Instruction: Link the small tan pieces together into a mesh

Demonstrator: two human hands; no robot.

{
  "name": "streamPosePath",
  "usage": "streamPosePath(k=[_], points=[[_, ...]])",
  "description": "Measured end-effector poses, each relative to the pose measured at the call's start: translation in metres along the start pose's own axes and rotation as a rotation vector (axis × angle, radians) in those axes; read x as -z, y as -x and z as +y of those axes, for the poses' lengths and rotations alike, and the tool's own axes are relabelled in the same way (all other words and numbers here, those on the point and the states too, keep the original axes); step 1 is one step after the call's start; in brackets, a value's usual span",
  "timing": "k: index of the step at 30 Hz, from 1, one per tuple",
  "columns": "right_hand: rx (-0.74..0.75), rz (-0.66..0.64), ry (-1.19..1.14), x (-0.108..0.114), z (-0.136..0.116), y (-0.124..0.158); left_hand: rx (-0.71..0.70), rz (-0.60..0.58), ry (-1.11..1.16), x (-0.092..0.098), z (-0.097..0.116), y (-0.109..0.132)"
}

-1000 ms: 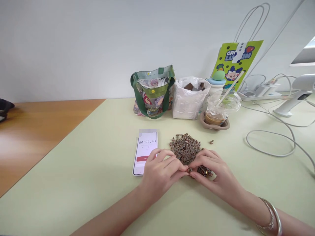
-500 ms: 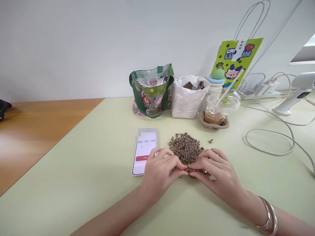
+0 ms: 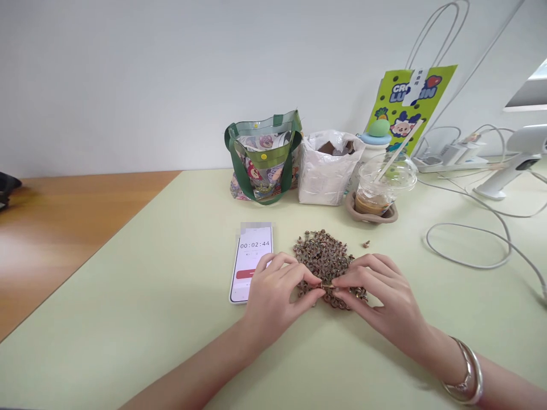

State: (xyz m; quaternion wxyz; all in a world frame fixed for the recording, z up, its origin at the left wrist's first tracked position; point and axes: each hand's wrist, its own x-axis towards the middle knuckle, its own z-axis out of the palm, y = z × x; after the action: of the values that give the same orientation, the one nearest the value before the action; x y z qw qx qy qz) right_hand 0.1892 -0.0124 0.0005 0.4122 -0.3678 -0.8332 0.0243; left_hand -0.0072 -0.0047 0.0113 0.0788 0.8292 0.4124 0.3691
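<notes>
On a table (image 3: 149, 290), a phone (image 3: 251, 262) lies left of piled screws (image 3: 320, 255); behind, left to right: tote (image 3: 265, 165), sack (image 3: 325, 177), cup (image 3: 371, 199) in tray (image 3: 371, 218).

One head cam at the wearer's viewpoint, facing forward and down across the table (image 3: 141, 273); left hand (image 3: 273, 290) and right hand (image 3: 387, 296) near, in lower half, wall (image 3: 128, 85) beyond filling the top

The right hand (image 3: 392, 302) wears a shiny bangle (image 3: 478, 376) at its wrist; beside it, a slimmer bracelet (image 3: 465, 382).
</notes>
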Motion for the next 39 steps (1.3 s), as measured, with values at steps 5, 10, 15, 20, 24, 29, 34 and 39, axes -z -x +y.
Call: streamPosePath(k=[5, 10, 15, 20, 24, 29, 34, 39], points=[[-0.053, -0.017, 0.092, 0.01, 0.018, -0.003, -0.013, 0.081, -0.058, 0.003, 0.001, -0.002], [-0.219, -0.066, 0.086, 0.02, 0.035, -0.009, -0.021, 0.092, -0.09, 0.003, 0.002, -0.002], [-0.206, -0.102, -0.032, 0.015, 0.024, -0.008, -0.028, 0.109, -0.106, 0.003, 0.001, -0.001], [-0.162, -0.098, -0.156, 0.005, 0.009, -0.005, -0.069, 0.133, -0.082, 0.003, 0.0, -0.001], [-0.169, -0.102, -0.226, 0.002, 0.005, -0.004, -0.11, 0.136, -0.078, 0.003, 0.0, -0.001], [-0.158, -0.122, -0.272, -0.002, 0.003, -0.003, -0.164, 0.12, -0.069, 0.001, 0.0, 0.001], [-0.16, -0.144, -0.266, -0.004, 0.003, 0.0, -0.182, 0.112, -0.085, 0.0, -0.002, 0.003], [-0.082, -0.136, -0.197, -0.006, 0.004, 0.002, -0.156, 0.068, -0.074, 0.0, -0.001, 0.003]])
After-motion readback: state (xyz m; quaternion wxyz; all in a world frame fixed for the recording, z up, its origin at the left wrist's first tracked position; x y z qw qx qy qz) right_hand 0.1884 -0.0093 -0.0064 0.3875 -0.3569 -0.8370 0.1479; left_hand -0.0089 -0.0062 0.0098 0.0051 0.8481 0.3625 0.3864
